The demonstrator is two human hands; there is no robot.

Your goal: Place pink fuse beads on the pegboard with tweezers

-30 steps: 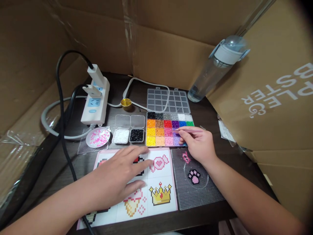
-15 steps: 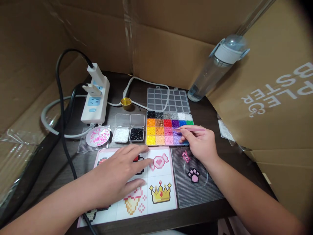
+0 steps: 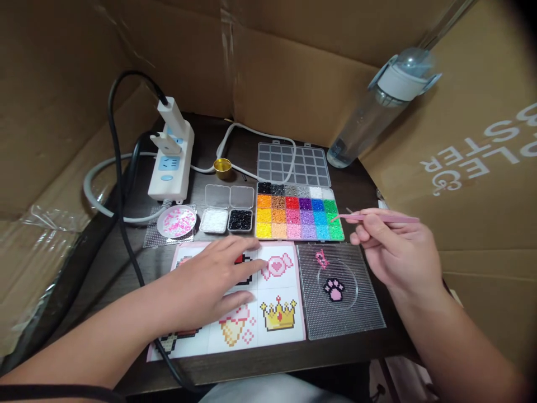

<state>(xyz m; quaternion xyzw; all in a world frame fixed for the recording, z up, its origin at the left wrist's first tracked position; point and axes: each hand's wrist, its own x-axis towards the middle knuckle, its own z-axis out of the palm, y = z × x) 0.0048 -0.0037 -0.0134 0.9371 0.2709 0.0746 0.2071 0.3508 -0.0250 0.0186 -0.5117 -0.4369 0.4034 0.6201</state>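
Note:
My left hand (image 3: 210, 282) lies flat with fingers spread on a pattern sheet (image 3: 277, 313) printed with a candy, a crown and an ice cream. My right hand (image 3: 398, 254) pinches pink tweezers (image 3: 377, 218), whose tip hovers just right of the open bead box (image 3: 300, 210) of coloured compartments. Below that hand lies a clear pegboard (image 3: 342, 310) carrying a small pink bead shape and a black-and-pink paw inside a round clear plate.
Beside the bead box stand a small case of white and black beads (image 3: 227, 220) and a dish of pink beads (image 3: 177, 221). A power strip (image 3: 172, 165) with cables, a gold cap (image 3: 222, 165) and a leaning water bottle (image 3: 380, 106) sit behind. Cardboard walls surround the table.
My right hand has drawn the tweezers back to the right, off the purple compartments and clear of the bead box. The left hand has stayed on the sheet. The view shifted slightly.

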